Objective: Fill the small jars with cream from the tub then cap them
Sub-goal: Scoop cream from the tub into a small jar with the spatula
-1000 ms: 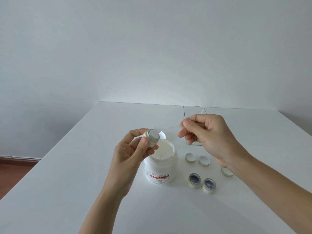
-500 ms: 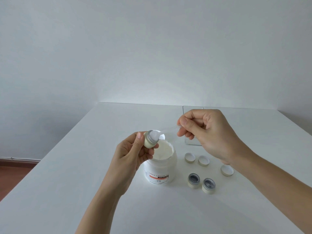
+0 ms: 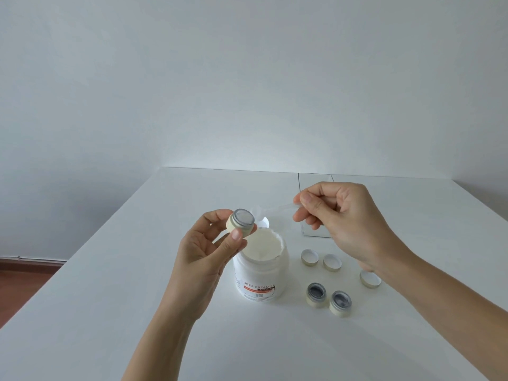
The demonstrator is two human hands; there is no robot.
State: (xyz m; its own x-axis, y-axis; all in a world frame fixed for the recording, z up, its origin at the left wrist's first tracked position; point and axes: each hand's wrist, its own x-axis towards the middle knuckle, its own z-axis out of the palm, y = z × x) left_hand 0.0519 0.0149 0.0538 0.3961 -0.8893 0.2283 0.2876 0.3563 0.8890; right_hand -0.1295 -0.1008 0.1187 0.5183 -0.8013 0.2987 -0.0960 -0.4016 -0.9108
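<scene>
My left hand point(image 3: 209, 248) holds a small cream-coloured jar point(image 3: 241, 221) tilted toward the right, with white cream in its silver mouth, above the left rim of the open white tub point(image 3: 261, 270). My right hand point(image 3: 346, 221) pinches a clear plastic spatula point(image 3: 270, 209) whose tip is just right of the jar's mouth. Two small open jars point(image 3: 316, 294) point(image 3: 341, 303) stand on the table right of the tub. Three loose caps point(image 3: 309, 257) point(image 3: 332, 262) point(image 3: 370, 279) lie upside down behind them.
A clear glass plate point(image 3: 310, 182) lies flat behind my right hand. The tub's white lid point(image 3: 266, 222) peeks out behind the tub. The white table point(image 3: 110, 284) ends at a wall at the back and drops off at the left.
The spatula tip went to the jar's mouth and has drawn back slightly to the right. The jar now shows cream inside. My left hand tilted the jar a little.
</scene>
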